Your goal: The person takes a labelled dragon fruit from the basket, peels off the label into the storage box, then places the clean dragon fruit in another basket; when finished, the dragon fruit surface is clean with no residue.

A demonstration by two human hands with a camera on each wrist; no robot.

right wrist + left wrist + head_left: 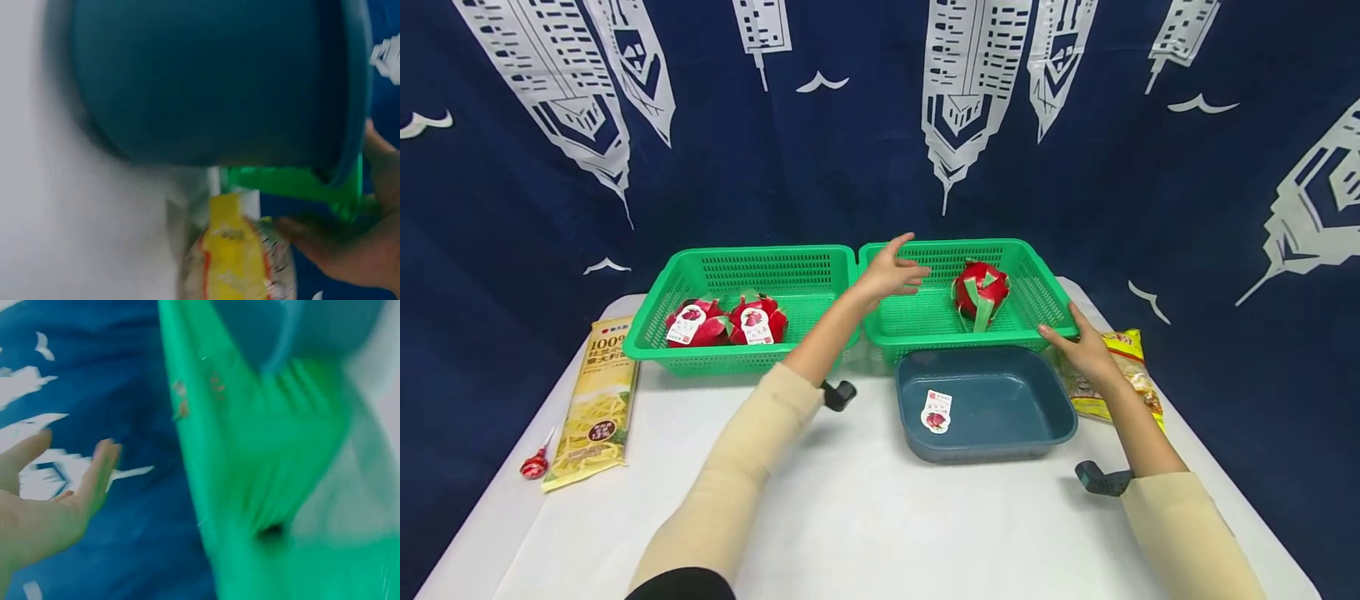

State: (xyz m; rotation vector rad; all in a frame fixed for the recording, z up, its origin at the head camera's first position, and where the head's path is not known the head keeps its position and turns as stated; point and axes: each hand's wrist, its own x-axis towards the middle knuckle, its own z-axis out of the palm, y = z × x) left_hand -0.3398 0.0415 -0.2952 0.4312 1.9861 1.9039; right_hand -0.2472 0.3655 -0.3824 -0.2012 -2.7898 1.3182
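Nearest the camera, cream sleeves [722, 483] across the foreground. Behind everything, a navy cloth [865, 150] with white tower prints; below, a white bench [880, 533]. Side by side at the back, the left green basket [767, 268] and right green basket [902, 317]. Just in front of the latter, a blue-grey tub [1000, 408]. At far left, a yellow pasta packet [595, 400]; at right, a plump yellow-and-clear bag [1131, 362]. Right hand [1088, 354] gripping the right green basket at its right rim; left hand [892, 273] open, fingers spread, above that basket's left side. Inside it, one dragon fruit [983, 292]; in the other, two labelled dragon fruits [778, 322]. Inside the tub, a sticker [936, 412]. Beside the packet, a red lollipop [535, 465].
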